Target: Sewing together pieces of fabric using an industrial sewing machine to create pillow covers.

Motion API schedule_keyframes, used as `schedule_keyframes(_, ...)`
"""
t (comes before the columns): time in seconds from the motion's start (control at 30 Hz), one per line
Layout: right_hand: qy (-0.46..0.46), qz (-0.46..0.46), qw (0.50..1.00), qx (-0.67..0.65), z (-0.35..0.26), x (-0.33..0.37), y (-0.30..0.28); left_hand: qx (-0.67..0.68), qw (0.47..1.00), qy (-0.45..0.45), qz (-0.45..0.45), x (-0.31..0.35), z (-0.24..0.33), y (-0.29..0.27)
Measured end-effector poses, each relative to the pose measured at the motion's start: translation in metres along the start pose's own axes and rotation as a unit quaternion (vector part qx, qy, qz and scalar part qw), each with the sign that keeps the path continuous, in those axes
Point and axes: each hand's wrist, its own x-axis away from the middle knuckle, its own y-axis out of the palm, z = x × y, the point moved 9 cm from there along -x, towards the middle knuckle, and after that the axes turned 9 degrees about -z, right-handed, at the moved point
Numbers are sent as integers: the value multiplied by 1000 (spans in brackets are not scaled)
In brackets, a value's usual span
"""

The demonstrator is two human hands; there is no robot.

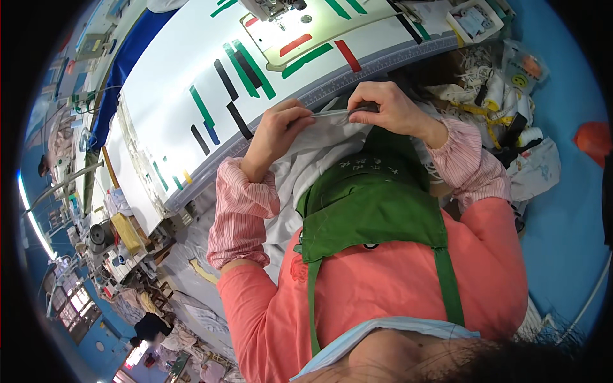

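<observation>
Pale grey-white fabric [319, 140] hangs over my lap, its upper edge pulled straight between my two hands. My left hand [279, 131] pinches that edge at one end, fingers curled together. At the other end my right hand [389, 108] grips the edge between thumb and bent fingers. Both hands are just in front of the table's ruler-marked front edge [306, 96]. Beyond them, near the top of the view, stands a sewing machine [274, 7] with its lamp lit over the plate. The fabric's lower part is partly hidden by my green apron [373, 210].
Green, black and red tape strips [225, 80] mark the white tabletop [172, 96]. A small box of odds and ends [474, 21] sits at the table's right end. Thread cones [495, 89], a yellow tape measure [491, 121] and plastic bags crowd the right. Another person works far lower left.
</observation>
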Motion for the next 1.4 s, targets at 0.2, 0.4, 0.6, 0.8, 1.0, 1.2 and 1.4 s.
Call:
schedule_keyframes(0.2,-85,34,995,52,-16,0,-5,-7,1000,6,-16,-1,0,0)
schedule_keyframes(0.4,-6,38,999,-19,-4,-2,-9,-22,999,29,-9,-2,7,-1)
schedule_keyframes(0.6,37,56,997,-34,5,-10,-16,-29,999,19,14,-6,1,-5)
schedule_keyframes(0.8,27,56,998,12,34,-64,-37,-21,989,-91,114,-33,-48,-30)
schedule_keyframes(1.0,22,54,995,85,70,-124,-59,-140,954,-214,157,-65,-89,-62)
schedule_keyframes(1.2,-91,72,969,219,65,-157,-70,-123,942,-262,172,-87,-115,-87)
schedule_keyframes(1.4,-28,47,967,250,77,-176,-80,-149,934,-276,172,-105,-136,-102)
